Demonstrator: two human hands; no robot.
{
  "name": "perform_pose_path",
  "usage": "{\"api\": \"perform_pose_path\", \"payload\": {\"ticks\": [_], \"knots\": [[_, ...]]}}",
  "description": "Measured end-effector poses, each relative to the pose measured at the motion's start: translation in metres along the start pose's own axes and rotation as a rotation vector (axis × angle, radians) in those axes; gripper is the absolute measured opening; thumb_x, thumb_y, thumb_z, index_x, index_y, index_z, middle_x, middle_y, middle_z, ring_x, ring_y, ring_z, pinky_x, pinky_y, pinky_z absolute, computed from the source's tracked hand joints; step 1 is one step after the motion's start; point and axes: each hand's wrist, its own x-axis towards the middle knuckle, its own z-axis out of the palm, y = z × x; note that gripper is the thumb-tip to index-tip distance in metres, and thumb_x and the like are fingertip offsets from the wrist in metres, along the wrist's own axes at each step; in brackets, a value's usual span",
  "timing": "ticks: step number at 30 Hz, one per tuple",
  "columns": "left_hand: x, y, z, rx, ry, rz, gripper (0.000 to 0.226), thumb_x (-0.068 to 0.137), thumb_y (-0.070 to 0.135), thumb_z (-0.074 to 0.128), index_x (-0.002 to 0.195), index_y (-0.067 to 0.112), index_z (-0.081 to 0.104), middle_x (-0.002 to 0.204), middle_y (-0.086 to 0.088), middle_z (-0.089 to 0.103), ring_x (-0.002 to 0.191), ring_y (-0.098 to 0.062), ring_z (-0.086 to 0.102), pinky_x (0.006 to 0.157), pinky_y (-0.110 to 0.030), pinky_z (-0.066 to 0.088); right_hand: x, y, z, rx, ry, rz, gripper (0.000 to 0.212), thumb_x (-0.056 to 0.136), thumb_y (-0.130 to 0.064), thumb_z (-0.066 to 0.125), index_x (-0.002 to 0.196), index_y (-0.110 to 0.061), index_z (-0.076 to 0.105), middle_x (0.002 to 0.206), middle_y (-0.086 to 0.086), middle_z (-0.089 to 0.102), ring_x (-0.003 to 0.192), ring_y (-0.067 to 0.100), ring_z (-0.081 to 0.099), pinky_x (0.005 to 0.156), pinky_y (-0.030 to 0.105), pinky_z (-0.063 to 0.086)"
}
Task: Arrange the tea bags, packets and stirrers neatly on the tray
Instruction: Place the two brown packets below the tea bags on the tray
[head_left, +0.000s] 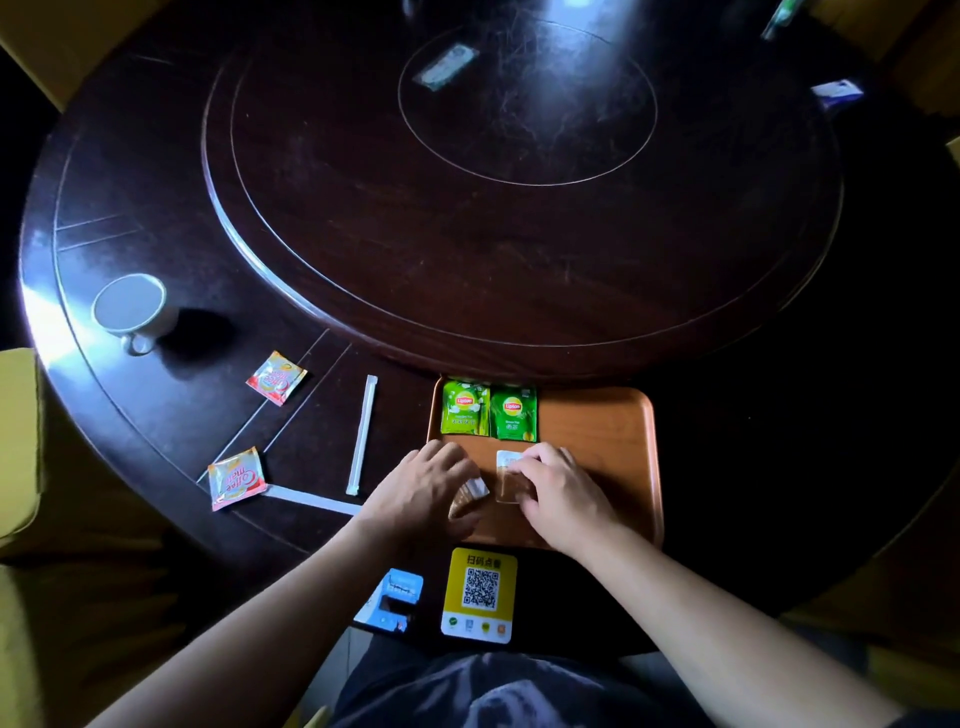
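Desk (156, 218): round, dark polished wood, scratched.
Turntable (519, 197): raised, round, centred on desk.
Seating (31, 441): yellow upholstery at left edge.
Light: dim room; bright glare on far surface and left rim.

Both hands are covering most of two brown packets (506, 486) on the tray; their labels aren't looking readable at all.

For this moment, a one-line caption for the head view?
Both hands set brown packets on the tray below two green tea bags.
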Motion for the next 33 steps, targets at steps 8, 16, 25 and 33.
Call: {"api": "perform_pose_path", "payload": {"ticks": [8,16,25,33], "knots": [[-0.010,-0.010,0.008,-0.105,-0.030,0.116,0.024,0.087,0.031,0.055,0.109,0.028,0.065,0.116,0.001,0.062,0.094,-0.021,0.058,0.080,-0.034,0.055,0.000,-0.003,0.001,-0.006,0.015,-0.026,0.033,0.087,-0.007,0.064,0.118,-0.017,0.067,0.123,-0.001,0.057,0.111,0.023,0.050,0.085,0.040,0.053],[0.009,0.013,0.005,0.092,0.231,0.159,0.019,0.078,0.016,0.070,0.096,0.019,0.074,0.095,0.002,0.067,0.087,-0.015,0.044,0.067,-0.032,0.051,0.006,-0.005,0.006,0.000,0.060,-0.004,0.038,0.085,-0.003,0.062,0.121,-0.015,0.067,0.121,0.003,0.058,0.111,0.026,0.054,0.087,0.043,0.054],[0.013,0.006,0.012,0.083,0.068,0.005,0.044,0.090,0.017,0.029,0.117,0.019,0.064,0.121,0.000,0.059,0.105,-0.023,0.053,0.088,-0.035,0.047,0.009,-0.007,0.010,0.012,0.091,0.024,0.035,0.083,-0.002,0.063,0.116,-0.014,0.068,0.112,0.003,0.062,0.105,0.027,0.055,0.086,0.044,0.053],[0.012,0.002,0.016,-0.018,0.086,-0.035,0.031,0.091,0.025,0.046,0.118,0.023,0.062,0.121,0.000,0.059,0.101,-0.023,0.055,0.083,-0.037,0.051,0.009,-0.011,0.003,-0.032,0.034,0.060,0.034,0.086,-0.010,0.062,0.120,-0.018,0.065,0.117,0.001,0.058,0.110,0.024,0.054,0.083,0.042,0.053]]}}
